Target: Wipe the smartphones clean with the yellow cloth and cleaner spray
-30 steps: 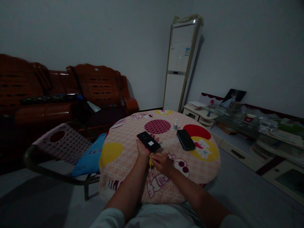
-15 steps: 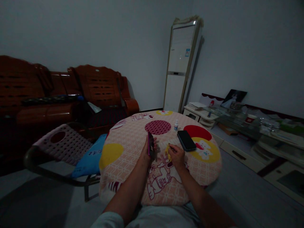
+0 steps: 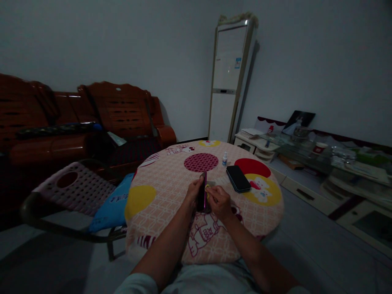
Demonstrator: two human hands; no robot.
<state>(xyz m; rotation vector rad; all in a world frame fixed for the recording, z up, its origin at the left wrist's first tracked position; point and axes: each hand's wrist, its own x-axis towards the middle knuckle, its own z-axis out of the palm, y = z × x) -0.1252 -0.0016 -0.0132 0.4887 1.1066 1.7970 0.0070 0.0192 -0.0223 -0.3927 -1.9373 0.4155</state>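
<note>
My left hand (image 3: 193, 192) grips a purple-edged phone (image 3: 202, 198), which is tilted up on its edge above the table. Pinched in my right hand (image 3: 219, 202) is a small yellow cloth (image 3: 208, 188), pressed against the phone's right edge. Most of the cloth is hidden behind my fingers. A second, dark phone (image 3: 238, 179) lies flat on the patterned tablecloth (image 3: 171, 175), to the right of my hands. Just beyond it a small white bottle (image 3: 225, 159) stands upright.
On the left are a woven chair (image 3: 81, 185) with a blue cushion (image 3: 114, 206) and a wooden sofa (image 3: 119, 106). A tall air conditioner (image 3: 225, 81) stands in the corner. Along the right wall, a low cabinet (image 3: 301, 194) carries papers, a cup and a picture.
My right hand has moved left with the yellow cloth and now meets the phone. My left hand has turned the phone, so its edge faces the cloth. The view has shifted slightly.
</note>
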